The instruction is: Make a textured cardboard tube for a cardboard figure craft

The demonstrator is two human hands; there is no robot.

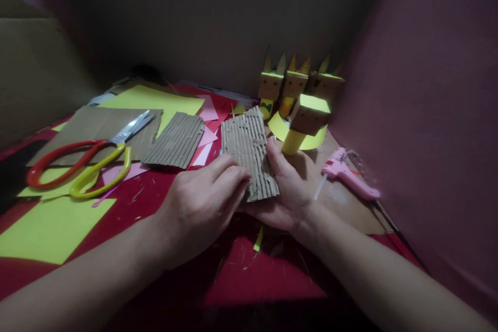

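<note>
A piece of corrugated cardboard [249, 145], its ridges exposed and some paper torn, rests tilted across my right hand [290, 197]. The thumb of that hand presses its right edge while the palm lies beneath. My left hand [212, 194] is closed at the piece's lower left edge, fingertips pinched on its surface. A second ridged cardboard piece [175, 140] lies on the table to the left. Beyond my right hand stands a small figure with a cardboard box head [311, 114] on a yellow paper tube [293, 141].
Scissors [93, 161] with red and yellow handles lie left on a flat cardboard sheet [99, 122]. A pink glue gun [346, 171] with a cord sits right, near the wall. Several box-headed figures with pointed ears [293, 83] stand behind. Yellow paper [54, 228] and scraps cover the red cloth [268, 280].
</note>
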